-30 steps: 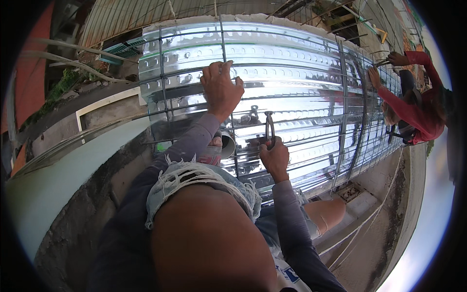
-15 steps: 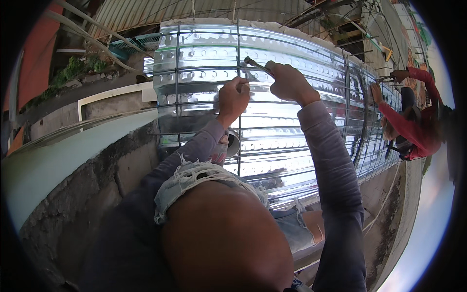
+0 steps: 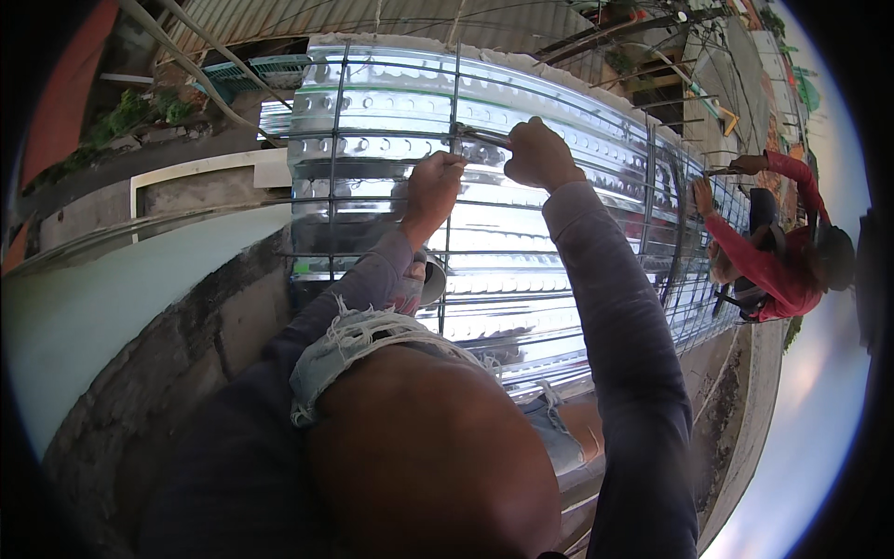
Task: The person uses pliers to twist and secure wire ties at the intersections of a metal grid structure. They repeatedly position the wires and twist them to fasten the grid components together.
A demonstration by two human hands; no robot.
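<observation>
My right hand (image 3: 540,156) is closed around the handles of metal pincers (image 3: 486,137). Their head meets a crossing of the dark steel bars (image 3: 455,93), which form a grid above shiny corrugated metal decking (image 3: 521,224). Just left of and below that crossing is my left hand (image 3: 432,191), its thumb and fingertips pinched together. Whatever lies between those fingertips is too small to make out. A grey round-mouthed container (image 3: 434,279) shows beside my left forearm, partly hidden by it.
At the right, a co-worker in a red top (image 3: 778,265) reaches over the same grid with a tool. Left of the decking run a rough concrete edge (image 3: 186,345) and a pale green wall (image 3: 140,307). A corrugated roof (image 3: 270,28) and cables lie beyond the far edge.
The pincers have moved left and down onto the bar crossing, with my right hand following slightly. My left hand has shifted a little left. The whole view has turned slightly.
</observation>
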